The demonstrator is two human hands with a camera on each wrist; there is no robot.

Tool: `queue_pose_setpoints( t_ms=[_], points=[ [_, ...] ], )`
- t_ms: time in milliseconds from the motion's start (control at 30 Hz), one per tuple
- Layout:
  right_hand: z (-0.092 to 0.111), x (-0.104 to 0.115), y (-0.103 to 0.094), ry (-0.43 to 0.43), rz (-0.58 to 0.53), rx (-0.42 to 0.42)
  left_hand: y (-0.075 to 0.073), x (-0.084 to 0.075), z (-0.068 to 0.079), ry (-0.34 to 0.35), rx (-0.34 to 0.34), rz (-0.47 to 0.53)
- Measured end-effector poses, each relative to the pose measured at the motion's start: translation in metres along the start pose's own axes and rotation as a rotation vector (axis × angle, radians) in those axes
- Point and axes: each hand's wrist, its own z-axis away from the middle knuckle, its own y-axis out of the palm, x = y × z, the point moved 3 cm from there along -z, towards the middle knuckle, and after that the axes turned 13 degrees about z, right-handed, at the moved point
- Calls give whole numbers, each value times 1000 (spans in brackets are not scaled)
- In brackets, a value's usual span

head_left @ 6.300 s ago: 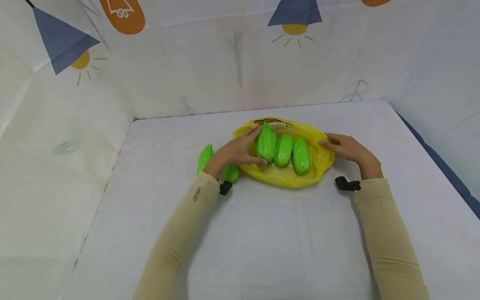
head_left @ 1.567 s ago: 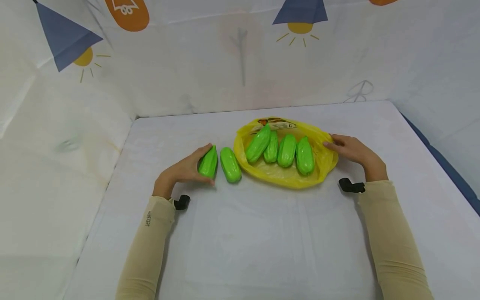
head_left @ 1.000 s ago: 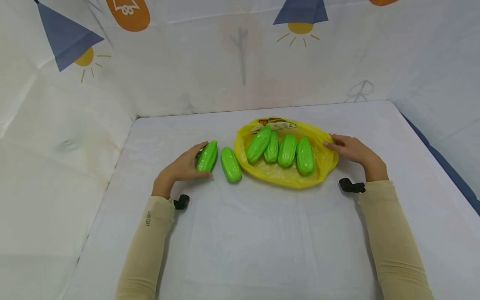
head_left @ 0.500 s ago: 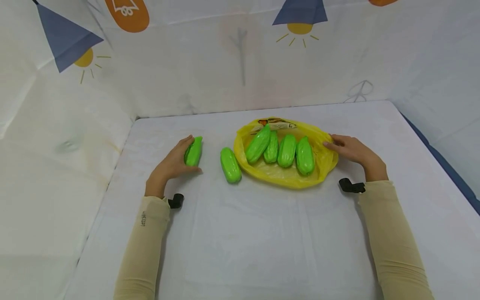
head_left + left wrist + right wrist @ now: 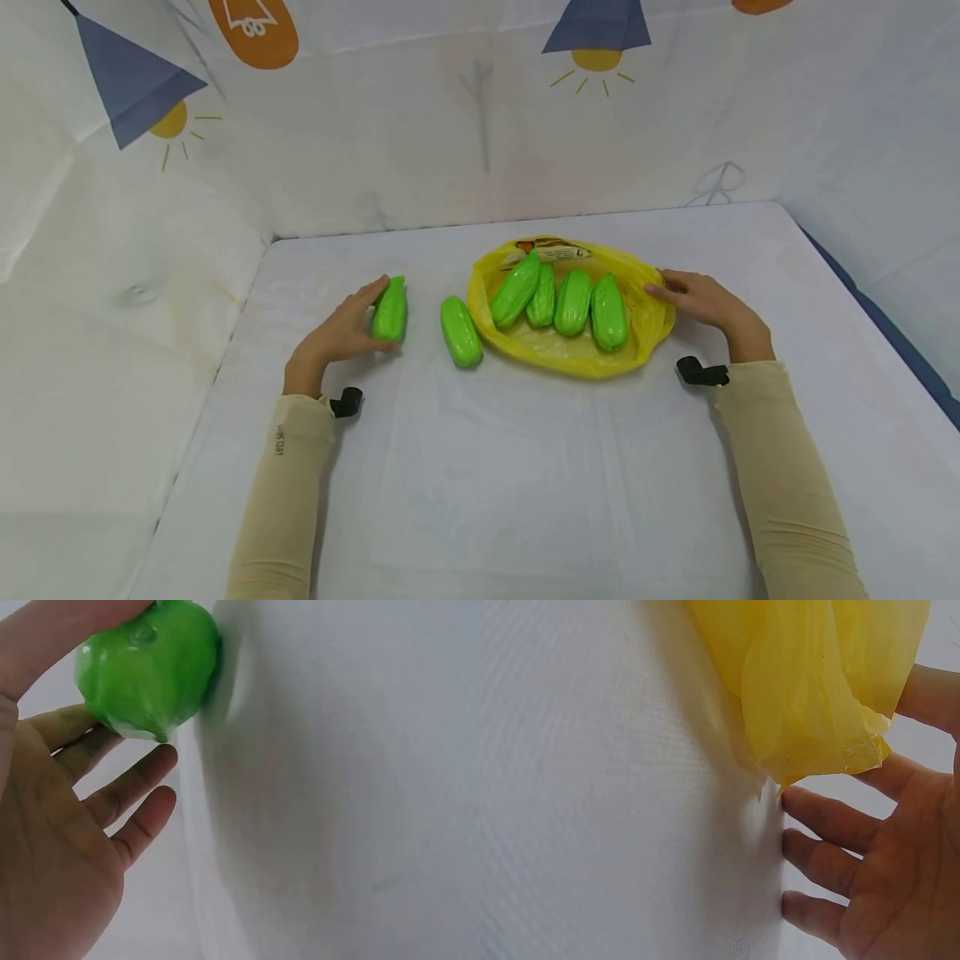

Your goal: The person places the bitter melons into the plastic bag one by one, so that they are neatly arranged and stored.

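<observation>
My left hand (image 5: 337, 335) holds a glossy green zucchini-shaped vegetable (image 5: 391, 310) between thumb and fingers, left of the bag. In the left wrist view, the vegetable's (image 5: 154, 675) pointed end faces the camera; the thumb lies along one side and the lower fingers are spread. My right hand (image 5: 705, 302) pinches the right edge of a yellow plastic bag (image 5: 558, 360), its other fingers loosely extended in the right wrist view. Several similar green vegetables (image 5: 573, 302) lie side by side in the spread bag. Another loose green vegetable (image 5: 461, 332) lies just outside the bag's left edge.
A white cloth covers the table (image 5: 510, 483). White sheet walls with printed lamps (image 5: 596, 29) stand behind and at the sides. A dark blue strip (image 5: 877, 317) runs along the right table edge.
The left hand has left the bag, where the leftmost vegetable now leans separately. It has taken a loose vegetable and moved it left, away from the other loose one. The right hand stays put.
</observation>
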Motion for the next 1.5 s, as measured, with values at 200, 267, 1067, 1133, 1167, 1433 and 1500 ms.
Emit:
queue_pose_setpoints(
  t_ms=[200,267,1067,1133,1167,1433,1500],
  points=[
    [-2,1,0,-4,6,-8,4,1,-3,38,-24,68],
    [-2,1,0,-3,9,-7,7,2,-4,49,-23,83],
    [-1,-1,1,4,-2,11,9,-5,-6,95,-87,84],
    [-1,-1,1,6,-5,11,9,-8,-7,104,-96,90],
    [-1,-2,1,7,-5,10,9,-10,-7,111,-95,93],
    [0,0,0,-4,-7,1,13,-22,-7,164,-78,135],
    [0,0,0,-2,-6,1,14,-26,-7,180,-68,145]
  ],
)
